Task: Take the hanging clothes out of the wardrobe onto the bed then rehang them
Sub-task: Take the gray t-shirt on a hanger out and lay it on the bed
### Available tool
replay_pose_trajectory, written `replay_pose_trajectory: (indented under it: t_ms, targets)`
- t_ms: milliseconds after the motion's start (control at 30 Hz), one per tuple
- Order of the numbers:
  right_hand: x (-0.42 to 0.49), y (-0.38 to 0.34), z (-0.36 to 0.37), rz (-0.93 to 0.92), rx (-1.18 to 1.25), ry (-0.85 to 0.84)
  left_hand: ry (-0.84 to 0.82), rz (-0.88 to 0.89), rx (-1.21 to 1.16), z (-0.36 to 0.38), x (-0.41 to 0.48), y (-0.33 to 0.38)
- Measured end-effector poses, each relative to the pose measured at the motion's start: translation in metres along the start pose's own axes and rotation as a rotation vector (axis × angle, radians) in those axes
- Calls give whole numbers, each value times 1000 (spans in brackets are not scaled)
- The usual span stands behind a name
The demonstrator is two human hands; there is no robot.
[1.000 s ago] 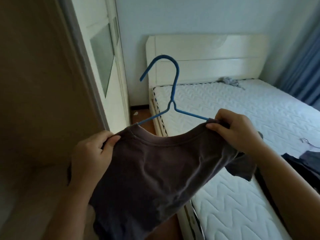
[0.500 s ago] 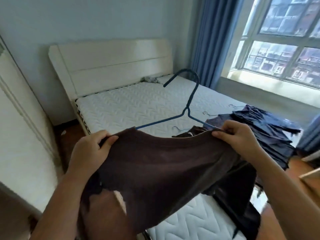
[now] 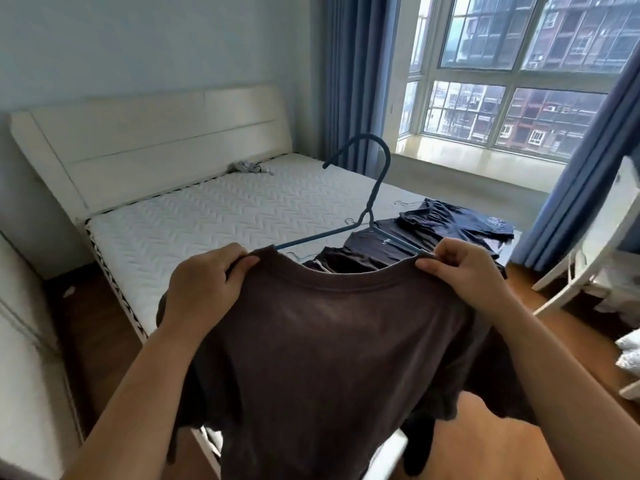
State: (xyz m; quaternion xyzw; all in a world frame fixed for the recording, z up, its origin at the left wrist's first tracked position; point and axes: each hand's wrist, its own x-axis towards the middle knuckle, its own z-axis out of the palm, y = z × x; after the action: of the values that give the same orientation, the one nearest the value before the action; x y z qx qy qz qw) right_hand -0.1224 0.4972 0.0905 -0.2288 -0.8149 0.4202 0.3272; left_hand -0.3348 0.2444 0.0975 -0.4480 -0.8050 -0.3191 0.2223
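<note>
Brown T-shirt [image 3: 329, 341] on its blue hanger [image 3: 368, 216]: I hold it up in front of me, in the air over the near corner of the bed [image 3: 207, 223]. It touches nothing but my hands. The hanger's hook stands upright above the collar and both wire arms run down into the neck opening.

My left hand [image 3: 204, 285] grips the left shoulder of the shirt, thumb on top and fingers curled under the cloth. The hanger arm seems to be caught in the same grip, though the fabric hides it. My right hand [image 3: 464, 271] pinches the right shoulder between thumb and forefinger, just where the wire goes under the collar. The other fingers are folded behind.

On the far side of the mattress, toward the window [image 3: 519, 81], lies a pile of dark clothes [image 3: 450, 226], with thin wire hooks poking out at its edges. A small grey bundle [image 3: 247, 167] sits at the headboard [image 3: 156, 140], well apart from the pile.

From the pile I judge that I am in the unloading half of the task, bringing one more garment from the wardrobe to the bed. Rehanging looks not yet begun.

The next move calls for lowering the shirt flat onto the mattress, on or just beside the pile. The hook should point clear of the other hangers so that it does not tangle. Only once the shirt's weight rests on the bed should both pinches let go.
</note>
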Motion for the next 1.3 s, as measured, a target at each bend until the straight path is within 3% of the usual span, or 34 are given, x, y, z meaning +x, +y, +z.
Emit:
replay_pose_trajectory:
  t_ms: [200,433,733,1000,1300]
  targets:
    - [-24,-3,-11,-23,-55,24,-2,-1,18,-11,-9,18]
    - [-66,4,-44,18,-354,-3,3,-79,-66,-14,-26,15]
    - [-158,33,-98,176,-584,123,-291,-164,-352,31,-62,64]
    - [-257,81,-199,483,-506,323,-584,-48,-476,97,-114,161]
    - [-283,143,-328,556,-546,312,-611,-155,-485,160,-152,298]
